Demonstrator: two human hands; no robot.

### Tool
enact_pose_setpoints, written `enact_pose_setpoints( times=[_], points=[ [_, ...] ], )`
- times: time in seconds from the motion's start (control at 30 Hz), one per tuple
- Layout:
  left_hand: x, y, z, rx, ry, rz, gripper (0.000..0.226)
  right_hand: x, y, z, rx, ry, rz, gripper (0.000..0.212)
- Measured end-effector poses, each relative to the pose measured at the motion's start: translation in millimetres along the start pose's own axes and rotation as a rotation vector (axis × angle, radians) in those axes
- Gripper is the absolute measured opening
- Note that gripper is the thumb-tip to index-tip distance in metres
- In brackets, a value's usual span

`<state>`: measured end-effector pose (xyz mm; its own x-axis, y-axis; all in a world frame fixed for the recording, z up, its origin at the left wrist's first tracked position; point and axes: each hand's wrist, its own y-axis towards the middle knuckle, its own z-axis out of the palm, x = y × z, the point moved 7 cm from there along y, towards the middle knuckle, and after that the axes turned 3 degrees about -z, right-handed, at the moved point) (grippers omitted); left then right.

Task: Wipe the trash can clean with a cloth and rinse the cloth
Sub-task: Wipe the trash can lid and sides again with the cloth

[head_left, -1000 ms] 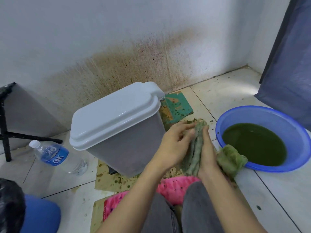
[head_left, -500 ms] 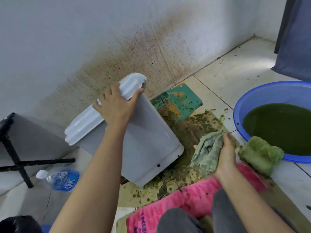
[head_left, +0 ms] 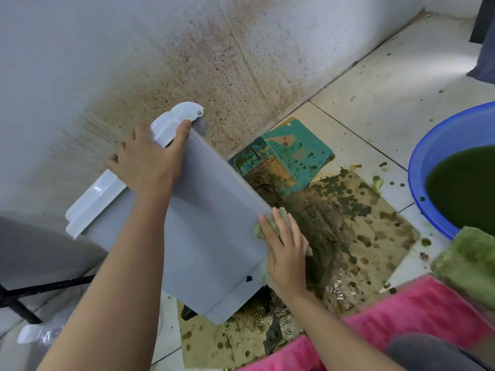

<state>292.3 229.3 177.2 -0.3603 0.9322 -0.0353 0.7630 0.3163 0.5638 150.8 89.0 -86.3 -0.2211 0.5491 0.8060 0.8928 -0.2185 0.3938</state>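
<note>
I observe the left hand point(head_left: 150, 159) gripping the white lid point(head_left: 93, 194) of the trash can point(head_left: 209, 236): the thumb curls over the near edge of the lid and the fingers wrap over its far edge. The right hand point(head_left: 286, 253) lies almost flat, fingers extended, and presses a green-stained cloth point(head_left: 270, 220) against the right-hand edge of the grey can body, near the base. The can is tipped over on the floor in front of the person. Its lid end points up and left toward the stained wall point(head_left: 241, 62), its base points toward the person, and its long axis runs diagonally from upper left to lower right. The low corner of the base sits over wet, spotted cardboard point(head_left: 369, 231). A teal booklet point(head_left: 294, 153) lies just beyond the can, against the wall. To the right stands a blue basin point(head_left: 434, 156) holding dark green water, with a second green cloth point(head_left: 466, 261) touching its near rim. A pink sack point(head_left: 417, 314) lies closest to the person. A plastic bottle point(head_left: 32, 333) lies at lower left, partly hidden by the left forearm.
</note>
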Motion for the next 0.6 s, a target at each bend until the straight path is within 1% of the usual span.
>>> enact_pose_setpoints(
  times=[0.07,0.13,0.2,0.3,0.37,0.43,0.5,0.53,0.6],
  points=[
    [1,2,1,-0.015,-0.004,0.005,0.084,-24,-21,-10,-0.047,0.008,0.132,0.070],
    [2,6,2,-0.037,-0.010,0.005,0.085,-37,-33,-18,-0.060,0.082,0.209,0.074],
    [3,7,3,-0.037,-0.006,-0.003,0.085,-42,-34,-21,-0.085,0.178,0.282,0.069],
    [0,4,5,-0.022,-0.015,0.009,0.085,-46,-38,-36,-0.234,0.211,0.382,0.059],
    [0,5,5,-0.018,-0.011,0.009,0.086,-40,-42,-35,-0.243,0.184,0.357,0.058],
    [1,5,5,-0.013,0.003,0.006,0.087,-26,-51,-28,-0.183,0.158,0.250,0.056],
    [1,5,4,-0.015,-0.001,0.003,0.086,-17,-51,-24,-0.123,0.160,0.169,0.049],
    [1,3,4,-0.014,-0.002,0.004,0.085,-18,-48,-25,-0.118,0.175,0.168,0.044],
    [-1,1,3,-0.028,-0.014,0.020,0.082,-27,-37,-32,-0.166,0.201,0.222,0.035]
  ],
)
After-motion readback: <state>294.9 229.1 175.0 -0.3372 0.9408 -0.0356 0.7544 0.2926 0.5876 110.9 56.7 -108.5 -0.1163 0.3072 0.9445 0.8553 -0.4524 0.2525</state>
